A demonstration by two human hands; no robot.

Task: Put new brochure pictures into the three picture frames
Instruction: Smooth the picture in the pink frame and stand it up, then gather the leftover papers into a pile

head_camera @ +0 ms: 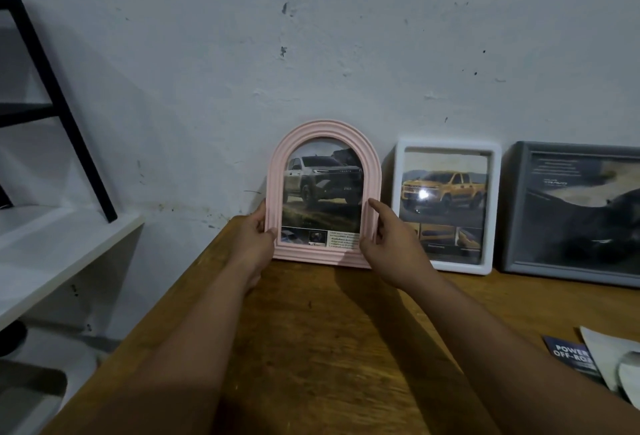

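Note:
A pink arched picture frame [325, 137] stands upright on the wooden table [329, 330] against the wall, with a picture of a grey pickup truck inside. My left hand [254, 244] grips its lower left edge. My right hand [391, 244] holds its lower right edge, thumb on the front. To the right stands a white frame [446, 147] with a yellow truck picture. A grey frame [519, 213] with a dark brochure picture leans at the far right.
Loose brochure pages [575, 355] lie at the table's right front. A white shelf [52, 244] with a black metal bracket [62, 105] stands to the left, past the table's left edge. The white wall rises directly behind the frames.

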